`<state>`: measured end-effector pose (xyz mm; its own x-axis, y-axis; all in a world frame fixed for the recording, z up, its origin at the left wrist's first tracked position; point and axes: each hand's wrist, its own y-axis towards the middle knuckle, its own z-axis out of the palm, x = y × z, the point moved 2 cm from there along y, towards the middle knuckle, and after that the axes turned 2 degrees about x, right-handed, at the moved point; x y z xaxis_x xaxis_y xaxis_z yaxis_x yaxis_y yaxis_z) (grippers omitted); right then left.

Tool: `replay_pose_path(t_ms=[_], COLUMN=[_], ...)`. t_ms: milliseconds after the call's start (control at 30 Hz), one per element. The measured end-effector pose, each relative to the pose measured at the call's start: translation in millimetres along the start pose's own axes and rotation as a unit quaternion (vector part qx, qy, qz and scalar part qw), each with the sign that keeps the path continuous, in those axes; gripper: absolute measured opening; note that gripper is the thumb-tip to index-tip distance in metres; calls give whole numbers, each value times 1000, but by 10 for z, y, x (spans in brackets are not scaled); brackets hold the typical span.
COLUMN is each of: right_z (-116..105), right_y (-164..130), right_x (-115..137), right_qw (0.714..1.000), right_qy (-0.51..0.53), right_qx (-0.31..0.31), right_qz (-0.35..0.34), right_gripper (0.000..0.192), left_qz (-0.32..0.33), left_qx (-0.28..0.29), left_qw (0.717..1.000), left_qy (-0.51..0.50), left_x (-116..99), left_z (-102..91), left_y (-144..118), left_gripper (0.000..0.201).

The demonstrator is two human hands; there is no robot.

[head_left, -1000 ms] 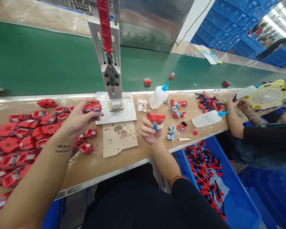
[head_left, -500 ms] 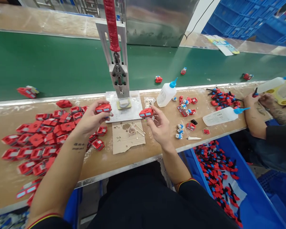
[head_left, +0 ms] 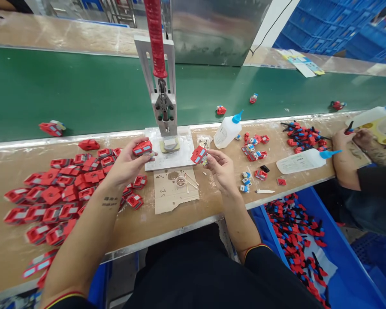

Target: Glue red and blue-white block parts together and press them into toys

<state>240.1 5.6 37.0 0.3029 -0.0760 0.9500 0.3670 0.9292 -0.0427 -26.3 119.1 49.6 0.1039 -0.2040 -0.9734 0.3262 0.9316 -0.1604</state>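
Green belt runs behind the press, and a brown tabletop lies in front of that belt. Just left of the press's foot, the left hand is curled around the left block, a red toy part, with the thumb low and the fingers at the back. Just right of the foot, the right hand pinches the right block by one end, fingers bent in close. Both blocks are held up, near the press. To hold them well, I think each hand should squeeze softly, turn its block slowly, and keep clear of the spotted card in front of the press, since the spots may be sticky. Now the counts: one press, one card, one small cup and about three sticks on the card. Four toys sit on the belt, one left of the press and three right. Right of it too are three bottles, three blue-and-white bits in a row, and one black bit. Red parts in the pile left of the press overlap too much to count.
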Motion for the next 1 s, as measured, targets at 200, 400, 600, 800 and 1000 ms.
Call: replay_pose_path(t_ms=[200,400,600,800,1000], right_z=[-46,363,531,582,1393], right_y=[513,2070,2526,2122,1424], right_x=[4,2,-143,541,1349], right_qw=[994,826,758,856,842], right_qy=[-90,-542,-622,-410,-289], right_qx=[11,48,164,-28,121], right_qz=[-57,-147,-112,-314,-439], right_gripper=[39,47,59,46,66], left_qz=[40,114,169,201,196], left_qx=[13,-9,6,17,31], left_qw=[999,991,973,954,953], left_qy=[30,62,155,222,229], left_x=[52,220,330,319,366], left_z=[-74,-42,36,170,276], left_y=[60,297,545,723,822], left_gripper=[65,71,63,43,41])
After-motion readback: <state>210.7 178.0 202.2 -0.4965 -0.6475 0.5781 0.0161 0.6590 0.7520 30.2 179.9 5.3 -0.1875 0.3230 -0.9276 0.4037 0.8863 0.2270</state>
